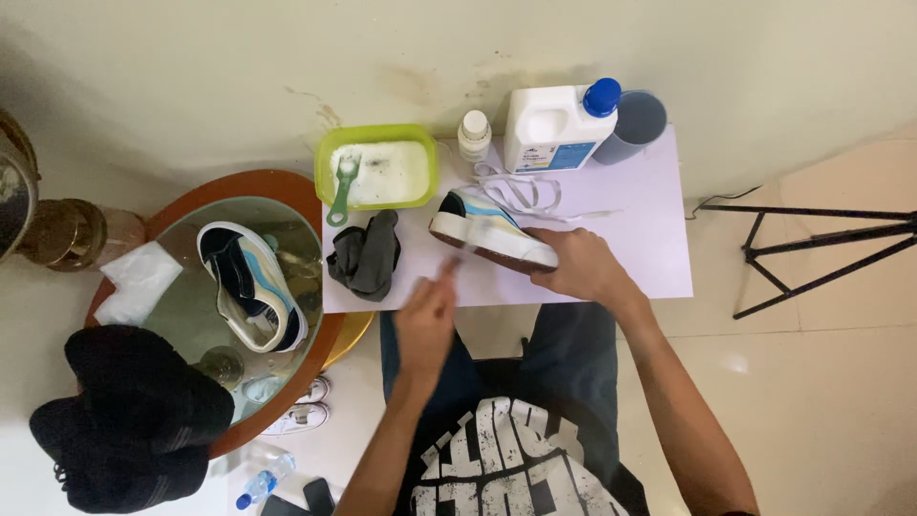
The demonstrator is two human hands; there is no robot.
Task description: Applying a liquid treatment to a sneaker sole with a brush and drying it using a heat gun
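My right hand grips a white, blue and yellow sneaker tilted on its side on the white table, sole edge toward me. My left hand is closed on a small brush whose tip meets the sneaker's sole edge; the brush is blurred. Loose white laces lie just behind the sneaker. A dark grey cloth lies left of it.
A green tub of white foam holds a green scoop. A small white bottle, a white jug with blue cap and a grey cup stand at the back. The matching sneaker rests on a round glass table. A tripod stands right.
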